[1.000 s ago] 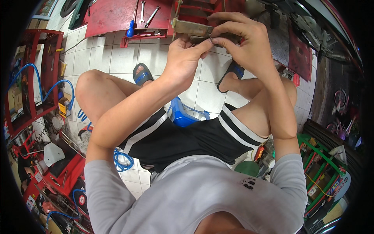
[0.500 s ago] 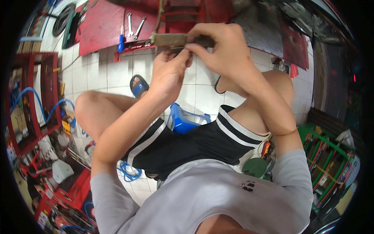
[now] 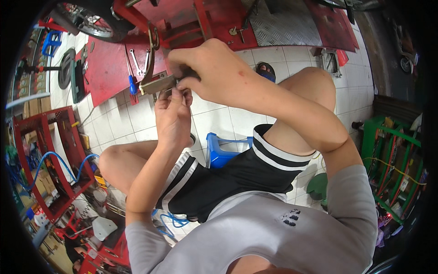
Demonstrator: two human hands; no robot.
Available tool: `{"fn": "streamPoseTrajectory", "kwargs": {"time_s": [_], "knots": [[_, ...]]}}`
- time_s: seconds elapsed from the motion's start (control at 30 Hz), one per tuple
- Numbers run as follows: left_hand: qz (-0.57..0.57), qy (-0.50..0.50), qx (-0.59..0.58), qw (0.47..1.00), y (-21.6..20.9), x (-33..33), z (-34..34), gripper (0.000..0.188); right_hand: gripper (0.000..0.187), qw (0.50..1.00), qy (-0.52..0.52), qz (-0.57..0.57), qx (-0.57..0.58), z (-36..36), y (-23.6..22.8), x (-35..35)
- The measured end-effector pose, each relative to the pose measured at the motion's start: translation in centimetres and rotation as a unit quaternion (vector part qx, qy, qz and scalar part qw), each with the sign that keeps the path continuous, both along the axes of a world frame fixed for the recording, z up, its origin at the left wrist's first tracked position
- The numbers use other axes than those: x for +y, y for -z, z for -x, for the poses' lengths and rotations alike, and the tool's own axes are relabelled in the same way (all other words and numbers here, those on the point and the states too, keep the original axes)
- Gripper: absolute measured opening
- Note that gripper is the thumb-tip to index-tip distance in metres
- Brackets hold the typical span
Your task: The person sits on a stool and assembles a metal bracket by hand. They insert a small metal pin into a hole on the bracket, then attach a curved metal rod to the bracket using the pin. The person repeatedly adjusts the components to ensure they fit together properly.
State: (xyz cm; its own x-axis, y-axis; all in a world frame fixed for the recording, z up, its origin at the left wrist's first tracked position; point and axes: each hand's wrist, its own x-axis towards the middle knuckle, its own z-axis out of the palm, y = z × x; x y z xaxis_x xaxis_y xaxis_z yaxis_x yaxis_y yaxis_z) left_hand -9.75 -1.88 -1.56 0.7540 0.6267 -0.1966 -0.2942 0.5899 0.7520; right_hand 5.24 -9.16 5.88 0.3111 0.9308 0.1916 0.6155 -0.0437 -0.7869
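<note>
A weathered brown-grey metal bracket point(image 3: 158, 85) with a flat, block-like end projects over the front edge of a red platform point(image 3: 107, 68). My left hand point(image 3: 172, 119) is just below its right end, thumb and fingertips pinched together on something too small to make out. From above, my right hand point(image 3: 205, 71) curls its fingers around that end, thumb close to the left fingertips. Whatever lies inside the right grip is mostly hidden by the fingers. Left of the bracket, a blue-handled screwdriver point(image 3: 132, 84) and a wrench point(image 3: 136, 63) lie on the platform.
A motorcycle wheel point(image 3: 93, 23) stands at the far left. Between my legs sits a blue plastic stool point(image 3: 221, 148). A red metal rack point(image 3: 45, 160) with a blue hose is on the left. On the right stands a green rack point(image 3: 392, 137).
The view has shifted, showing more of the platform and the wheel. Both hands and the bracket appear farther left, closer to the screwdriver. My hands stay close together at the bracket's end.
</note>
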Motion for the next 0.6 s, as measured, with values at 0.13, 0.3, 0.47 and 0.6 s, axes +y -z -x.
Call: {"fn": "streamPoseTrajectory", "kwargs": {"time_s": [0.13, 0.3, 0.47, 0.6], "knots": [[-0.052, 0.018, 0.012, 0.998, 0.2, 0.0, -0.2, 0.019, 0.027, 1.0, -0.006, 0.017, 0.021, -0.9, 0.1, 0.0], [-0.076, -0.034, 0.026, 0.996, -0.2, -0.8, -0.4, 0.018, 0.024, 0.999, -0.022, -0.034, -0.001, -1.9, 1.4, 0.3], [-0.101, -0.034, 0.032, 0.994, -0.3, -0.9, -0.4, 0.018, 0.019, 0.998, -0.026, -0.036, -0.034, -2.0, 1.4, 0.1], [-0.138, -0.058, 0.062, 0.987, -0.2, -1.0, -0.6, 0.021, 0.018, 0.998, -0.025, -0.039, -0.033, -1.9, 1.9, 0.5]]}}
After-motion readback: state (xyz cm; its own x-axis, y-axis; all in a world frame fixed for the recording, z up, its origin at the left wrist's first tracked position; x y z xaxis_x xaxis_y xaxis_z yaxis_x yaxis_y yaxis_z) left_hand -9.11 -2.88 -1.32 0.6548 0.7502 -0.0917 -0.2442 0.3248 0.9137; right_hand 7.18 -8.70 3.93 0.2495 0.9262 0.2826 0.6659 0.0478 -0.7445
